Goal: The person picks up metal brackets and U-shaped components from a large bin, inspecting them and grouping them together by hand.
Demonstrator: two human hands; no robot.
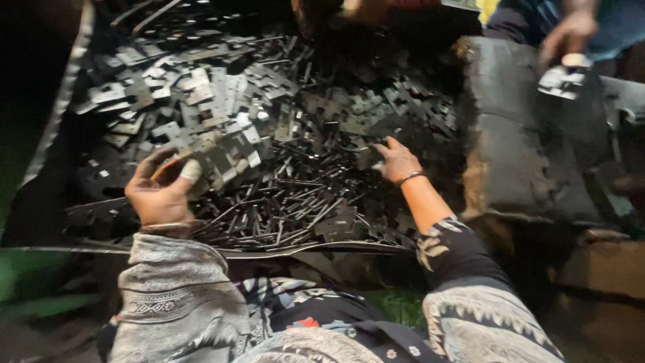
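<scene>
Metal plates [228,158] are clamped as a stack in the curled left hand [161,191], near the heap's [282,134] front-left edge. Right hand [398,161] is spread open, fingertips touching loose pieces mid-heap, nothing gripped.

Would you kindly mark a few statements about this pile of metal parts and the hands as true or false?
1. The left hand grips a stack of flat metal plates. True.
2. The right hand is lifted high above the pile. False: it reaches down into the parts, fingers among them.
3. The right wrist wears a bangle. True.
4. The pile lies in a white plastic bowl. False: it lies on a dark sheet.
5. Another person's hand at the upper right is by some plates. True.
6. The pile holds only round washers. False: it shows flat holed plates and thin rods.
</scene>
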